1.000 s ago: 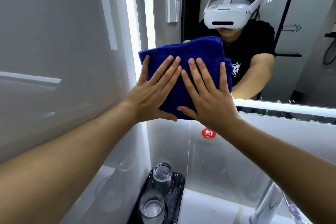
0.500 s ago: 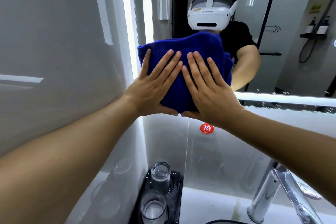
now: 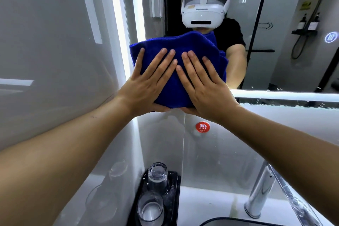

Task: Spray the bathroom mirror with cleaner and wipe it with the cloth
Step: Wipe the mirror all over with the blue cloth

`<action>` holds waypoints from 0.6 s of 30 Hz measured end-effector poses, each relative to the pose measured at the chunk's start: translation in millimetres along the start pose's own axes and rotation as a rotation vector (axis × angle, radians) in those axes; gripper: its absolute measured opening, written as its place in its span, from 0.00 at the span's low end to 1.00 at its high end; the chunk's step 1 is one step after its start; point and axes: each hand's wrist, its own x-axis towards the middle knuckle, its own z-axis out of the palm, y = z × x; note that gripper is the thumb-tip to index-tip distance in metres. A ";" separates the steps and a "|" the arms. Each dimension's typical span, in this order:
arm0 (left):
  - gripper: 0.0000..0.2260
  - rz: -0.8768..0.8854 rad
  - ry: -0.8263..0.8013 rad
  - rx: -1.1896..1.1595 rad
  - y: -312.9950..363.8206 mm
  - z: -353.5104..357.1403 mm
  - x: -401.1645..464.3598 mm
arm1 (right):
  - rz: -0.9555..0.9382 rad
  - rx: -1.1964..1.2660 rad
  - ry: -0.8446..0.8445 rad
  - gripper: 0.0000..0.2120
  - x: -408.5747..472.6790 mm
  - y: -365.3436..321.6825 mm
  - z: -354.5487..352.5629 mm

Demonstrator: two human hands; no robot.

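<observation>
A folded blue cloth (image 3: 185, 47) lies flat against the lower left part of the bathroom mirror (image 3: 286, 5). My left hand (image 3: 148, 82) and my right hand (image 3: 203, 86) press it side by side, fingers straight and pointing up, thumbs under the cloth's lower edge. The mirror has a lit strip down its left side and along its bottom edge. Water droplets cling along that bottom edge. No spray bottle is in view.
Below the mirror a red round "hot" sticker (image 3: 202, 127) sits on the wall. Two upturned glasses (image 3: 157, 174) stand on a black tray (image 3: 174, 194) at the counter's left. A chrome faucet (image 3: 264, 189) rises at the right over a dark basin rim (image 3: 238, 221).
Both hands and the cloth stay pressed together on the mirror's lower left while my view has swung to the right, so the faucet and the mirror's right side now show.
</observation>
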 end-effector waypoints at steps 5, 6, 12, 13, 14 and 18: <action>0.44 0.047 0.014 -0.005 1.2 -0.6 7.2 | 0.012 0.015 0.002 0.39 -9.1 6.9 0.7; 0.44 0.062 0.020 -0.002 2.5 -0.7 10.4 | 0.015 0.014 0.003 0.39 -12.0 9.5 0.9; 0.42 0.107 0.048 -0.007 20.1 -4.2 33.3 | 0.034 0.001 0.017 0.39 -35.0 30.0 1.5; 0.41 0.115 0.053 -0.009 23.7 -5.1 38.3 | 0.039 0.003 0.020 0.40 -39.5 33.9 1.2; 0.41 0.124 0.057 -0.010 27.5 -6.0 43.5 | 0.044 0.006 0.023 0.40 -44.4 38.1 0.8; 0.40 0.146 0.056 -0.028 46.3 -10.4 66.0 | 0.052 -0.018 0.028 0.39 -66.8 58.4 -0.8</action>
